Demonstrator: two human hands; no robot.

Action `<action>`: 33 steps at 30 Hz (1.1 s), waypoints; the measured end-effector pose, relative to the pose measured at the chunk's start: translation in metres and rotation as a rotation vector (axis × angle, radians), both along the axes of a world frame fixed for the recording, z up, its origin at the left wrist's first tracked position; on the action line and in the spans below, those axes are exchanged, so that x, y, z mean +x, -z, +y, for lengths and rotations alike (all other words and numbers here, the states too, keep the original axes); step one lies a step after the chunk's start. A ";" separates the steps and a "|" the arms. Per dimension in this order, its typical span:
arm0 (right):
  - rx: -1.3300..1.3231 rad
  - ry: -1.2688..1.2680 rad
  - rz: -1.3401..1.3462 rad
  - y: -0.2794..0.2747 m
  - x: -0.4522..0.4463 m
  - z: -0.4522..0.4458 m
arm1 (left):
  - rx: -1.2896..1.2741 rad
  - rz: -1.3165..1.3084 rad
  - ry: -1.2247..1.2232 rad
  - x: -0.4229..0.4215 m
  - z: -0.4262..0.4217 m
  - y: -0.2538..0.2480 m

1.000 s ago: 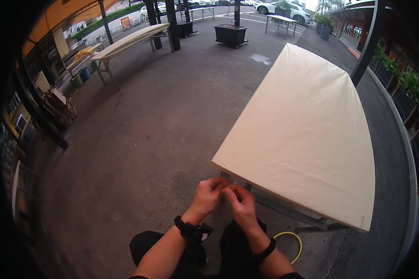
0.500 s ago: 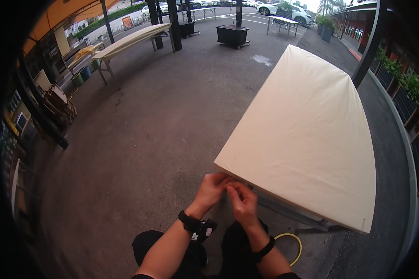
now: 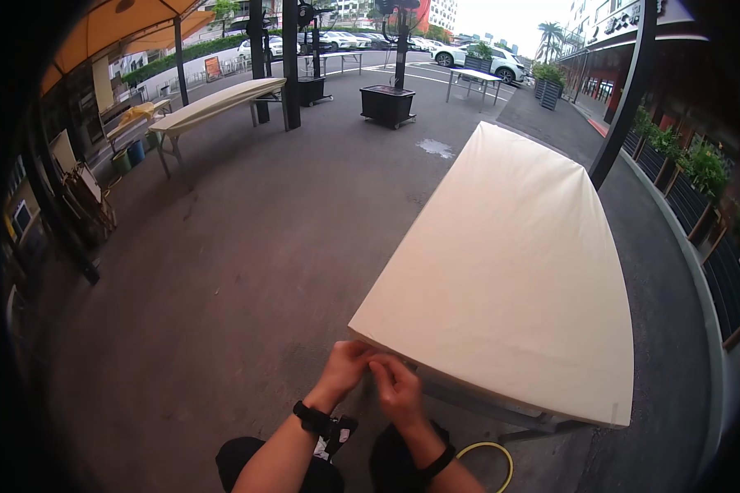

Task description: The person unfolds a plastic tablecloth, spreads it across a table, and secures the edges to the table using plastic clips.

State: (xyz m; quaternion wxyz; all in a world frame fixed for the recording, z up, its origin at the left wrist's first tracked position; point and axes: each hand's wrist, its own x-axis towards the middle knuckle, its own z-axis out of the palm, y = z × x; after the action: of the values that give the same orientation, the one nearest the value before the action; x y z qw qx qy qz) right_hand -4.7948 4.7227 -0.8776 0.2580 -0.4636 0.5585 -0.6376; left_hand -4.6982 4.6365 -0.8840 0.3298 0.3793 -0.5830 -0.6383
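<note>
A cream tablecloth [image 3: 501,287] is drawn smoothly over a long table, with creases at its far right corner. Just below its near left corner, my left hand [image 3: 343,370] is closed, fingertips pinched against the edge. My right hand [image 3: 398,393] is closed beside it, thumb and forefinger pressed together at the same spot. The fingertips of both hands meet there, and whatever they pinch is too small or hidden to make out. Under the cloth's near edge a grey table frame [image 3: 469,400] shows.
A yellow hose [image 3: 508,463] curves on the ground beside my legs. Another covered table [image 3: 222,105] stands at the far left. A black wheeled bin [image 3: 388,105] holds a post ahead. A dark pole [image 3: 625,107] rises beyond the table; planters [image 3: 719,263] line the right.
The view has tilted up, so the table and hands appear lower and further left. Both hands stay pinched together at the tablecloth's near left corner.
</note>
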 end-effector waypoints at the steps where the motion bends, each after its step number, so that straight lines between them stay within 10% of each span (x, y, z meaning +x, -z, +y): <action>1: -0.007 0.005 -0.022 -0.002 0.001 0.000 | 0.018 0.047 0.004 -0.001 0.000 0.000; 14: 0.093 0.087 -0.063 -0.020 0.015 0.022 | 0.631 0.854 0.280 -0.001 0.025 -0.020; 19: 0.109 0.145 0.129 -0.016 -0.016 0.078 | 0.596 0.871 -0.062 -0.042 0.050 -0.023; 33: 0.316 1.183 0.847 -0.074 -0.276 0.267 | 0.703 0.913 -0.344 -0.078 0.039 -0.066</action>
State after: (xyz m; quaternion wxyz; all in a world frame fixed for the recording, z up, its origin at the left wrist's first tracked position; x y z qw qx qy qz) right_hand -5.0708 4.9899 -0.8033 -0.3020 -0.2489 0.8515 -0.3489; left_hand -4.7758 4.6753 -0.8176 0.5003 0.2421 -0.0667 -0.8286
